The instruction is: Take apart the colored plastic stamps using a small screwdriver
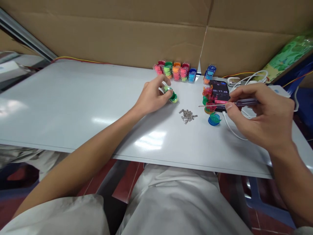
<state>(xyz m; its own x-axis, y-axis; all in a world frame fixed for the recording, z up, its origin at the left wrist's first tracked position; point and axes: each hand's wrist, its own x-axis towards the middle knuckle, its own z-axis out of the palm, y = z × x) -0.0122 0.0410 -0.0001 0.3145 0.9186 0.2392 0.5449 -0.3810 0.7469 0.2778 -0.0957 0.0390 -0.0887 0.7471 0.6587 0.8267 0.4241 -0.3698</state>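
Observation:
My left hand (156, 93) curls its thumb and fingers around a small green plastic piece (173, 97) with a clear part, at the table's middle. Part of that piece is hidden by my fingers. In my right hand (264, 114) is a screwdriver (245, 102) with a dark translucent handle, its thin shaft pointing left. The tip hovers left of a group of red, green and orange plastic pieces (208, 98). Between my hands lies a loose pile of small flat metal blades (187, 116). A blue and green round plastic piece (214, 119) rests to the pile's right.
Several coloured plastic pieces (176, 70) stand in a row by the cardboard wall (122, 36), with a blue and orange one (209, 73) apart on the right. A phone (220, 89) showing a timer, white cables (232, 129) and an earbud case (233, 81) occupy the right side.

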